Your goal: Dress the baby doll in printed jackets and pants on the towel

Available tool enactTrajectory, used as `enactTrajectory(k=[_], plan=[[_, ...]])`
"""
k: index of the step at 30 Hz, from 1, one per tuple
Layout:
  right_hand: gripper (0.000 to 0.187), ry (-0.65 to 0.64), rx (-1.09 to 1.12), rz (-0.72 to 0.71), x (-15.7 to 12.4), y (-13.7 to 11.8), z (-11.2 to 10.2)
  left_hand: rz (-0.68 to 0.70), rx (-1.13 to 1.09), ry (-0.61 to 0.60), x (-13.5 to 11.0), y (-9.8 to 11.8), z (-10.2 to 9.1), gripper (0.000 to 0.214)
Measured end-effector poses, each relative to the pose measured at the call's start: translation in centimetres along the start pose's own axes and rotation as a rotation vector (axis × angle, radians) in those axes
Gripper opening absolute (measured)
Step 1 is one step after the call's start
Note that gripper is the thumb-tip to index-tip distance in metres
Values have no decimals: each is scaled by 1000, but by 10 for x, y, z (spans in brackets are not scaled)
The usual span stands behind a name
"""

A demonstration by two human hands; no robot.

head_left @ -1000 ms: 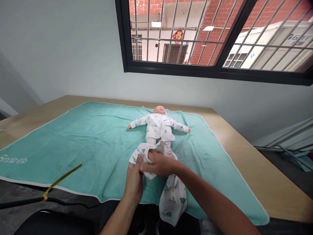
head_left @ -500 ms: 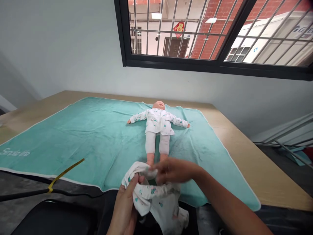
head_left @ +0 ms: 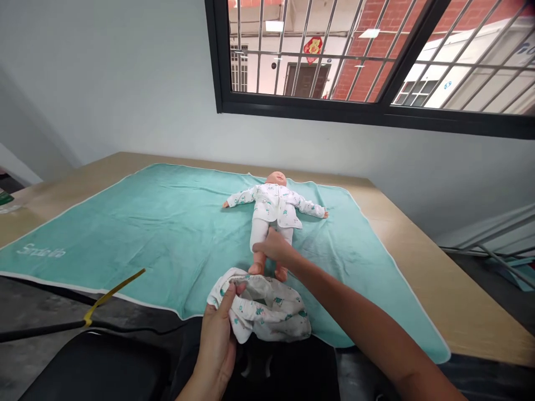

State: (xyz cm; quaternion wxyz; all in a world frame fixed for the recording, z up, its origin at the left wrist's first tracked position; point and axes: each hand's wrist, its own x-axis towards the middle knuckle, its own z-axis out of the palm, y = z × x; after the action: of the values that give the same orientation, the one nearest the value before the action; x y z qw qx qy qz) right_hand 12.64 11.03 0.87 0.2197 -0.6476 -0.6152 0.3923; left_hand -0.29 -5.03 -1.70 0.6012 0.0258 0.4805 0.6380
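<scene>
A baby doll [head_left: 277, 203] lies on its back, arms spread, in a white printed jacket and white leg coverings with bare feet towards me. My left hand [head_left: 219, 328] pinches the waistband of white printed baby trousers [head_left: 271, 320], thumb at the opening. The trousers are bunched and lie across the mat's near edge, just below the doll's feet; part hangs over. My right hand [head_left: 273, 245] reaches over the doll's lower legs, its fingers closed round the leg on the left, near the knee. Those fingertips are partly hidden and slightly blurred.
A teal mat [head_left: 167, 223] with a white border covers much of the wooden table [head_left: 397, 239]. A black chair [head_left: 96, 367] and a cable with a yellow tie [head_left: 90, 317] are at the lower left. A barred window [head_left: 313, 55] is in the wall behind.
My right hand has let go of the trousers and moved forward to the doll's leg. The trousers have settled onto the mat's edge, my left hand still on them. The view has shifted slightly.
</scene>
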Motion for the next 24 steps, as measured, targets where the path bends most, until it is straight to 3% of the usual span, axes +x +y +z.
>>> enactTrajectory(k=[3,6,9,14,24], plan=[[25,-128,246,77,7,-8,-15,-23,3,6,3,3,-1,33],[23,-244,509,134,4,-12,-20,-26,-25,-64,7,4,9,37],[21,-197,467,131,-3,-9,-11,22,-64,-99,13,5,27,38],[47,-5,332,29,-3,9,10,72,-69,-128,12,7,46,42],[83,151,199,-112,2,22,27,182,-8,-182,4,-10,31,57]])
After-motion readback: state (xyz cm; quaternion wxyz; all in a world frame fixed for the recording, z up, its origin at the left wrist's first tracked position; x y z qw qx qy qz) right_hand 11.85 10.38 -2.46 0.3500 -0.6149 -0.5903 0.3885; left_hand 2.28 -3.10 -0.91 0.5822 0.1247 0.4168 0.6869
